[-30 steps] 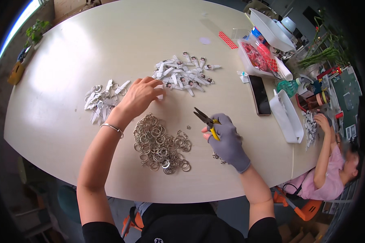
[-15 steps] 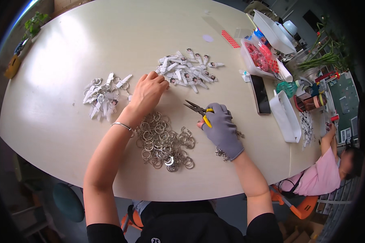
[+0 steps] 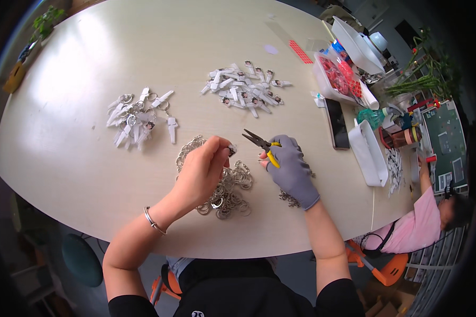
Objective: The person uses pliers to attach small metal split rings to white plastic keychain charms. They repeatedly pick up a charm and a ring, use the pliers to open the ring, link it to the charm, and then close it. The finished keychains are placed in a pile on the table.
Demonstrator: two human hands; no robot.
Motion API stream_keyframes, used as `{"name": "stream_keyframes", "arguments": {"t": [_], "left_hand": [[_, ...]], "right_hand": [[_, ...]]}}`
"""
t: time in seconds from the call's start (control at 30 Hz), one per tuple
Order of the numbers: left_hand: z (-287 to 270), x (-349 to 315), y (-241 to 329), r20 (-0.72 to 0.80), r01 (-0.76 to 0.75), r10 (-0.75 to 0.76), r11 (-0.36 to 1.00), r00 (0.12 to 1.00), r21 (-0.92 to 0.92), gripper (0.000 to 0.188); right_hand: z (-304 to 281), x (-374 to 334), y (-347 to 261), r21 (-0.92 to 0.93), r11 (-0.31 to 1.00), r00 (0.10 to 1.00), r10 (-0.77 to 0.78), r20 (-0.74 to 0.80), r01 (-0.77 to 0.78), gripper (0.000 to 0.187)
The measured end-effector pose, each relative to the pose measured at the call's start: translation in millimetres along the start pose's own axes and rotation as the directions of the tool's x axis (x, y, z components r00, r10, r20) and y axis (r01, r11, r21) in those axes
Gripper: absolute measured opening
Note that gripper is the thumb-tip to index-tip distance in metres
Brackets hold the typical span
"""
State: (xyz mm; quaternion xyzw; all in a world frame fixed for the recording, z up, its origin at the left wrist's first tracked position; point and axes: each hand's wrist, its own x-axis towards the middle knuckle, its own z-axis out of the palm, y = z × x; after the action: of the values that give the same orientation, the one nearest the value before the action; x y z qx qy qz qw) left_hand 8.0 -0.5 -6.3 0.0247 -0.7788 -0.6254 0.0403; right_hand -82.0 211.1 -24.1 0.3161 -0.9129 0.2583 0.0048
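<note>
My left hand (image 3: 203,171) pinches a small black-and-white charm (image 3: 231,150) between thumb and fingers, above a pile of metal key rings (image 3: 225,198). In my right hand (image 3: 292,170), which wears a grey fingerless glove, are needle-nose pliers (image 3: 258,140) with yellow handles. Their dark jaws are slightly apart and point toward the charm without touching it. Small metal links (image 3: 288,198) lie partly hidden under the right wrist. Farther off is a heap of white charms (image 3: 243,90). To the left lie white charms with key rings attached (image 3: 135,121).
A black phone (image 3: 337,124) and a white tray (image 3: 368,153) are at the right, near a bin (image 3: 330,79) of red pieces. A red dotted strip (image 3: 300,52) lies farther back. A person in pink (image 3: 415,222) works at the far right, by more white pieces (image 3: 393,166).
My left hand has come back from the far charm heap toward me, with a charm in its fingers, and is now over the key rings. The right hand with the pliers has barely moved.
</note>
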Motion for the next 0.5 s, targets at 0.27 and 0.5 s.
{"name": "stream_keyframes", "arguments": {"t": [0.27,0.5], "left_hand": [[1.7,-11.5,-1.6,0.065,0.07,-0.066,0.996,0.996,-0.058,0.012],[4.0,-16.3,-3.0,0.124,0.007,-0.005,1.0,0.992,-0.015,0.011]], "right_hand": [[-8.3,9.8,-3.7,-0.079,0.991,0.989,-0.101,0.107,0.11,0.011],[-14.8,8.4,-13.4,0.082,0.996,0.993,-0.053,0.104,0.045,0.009]]}}
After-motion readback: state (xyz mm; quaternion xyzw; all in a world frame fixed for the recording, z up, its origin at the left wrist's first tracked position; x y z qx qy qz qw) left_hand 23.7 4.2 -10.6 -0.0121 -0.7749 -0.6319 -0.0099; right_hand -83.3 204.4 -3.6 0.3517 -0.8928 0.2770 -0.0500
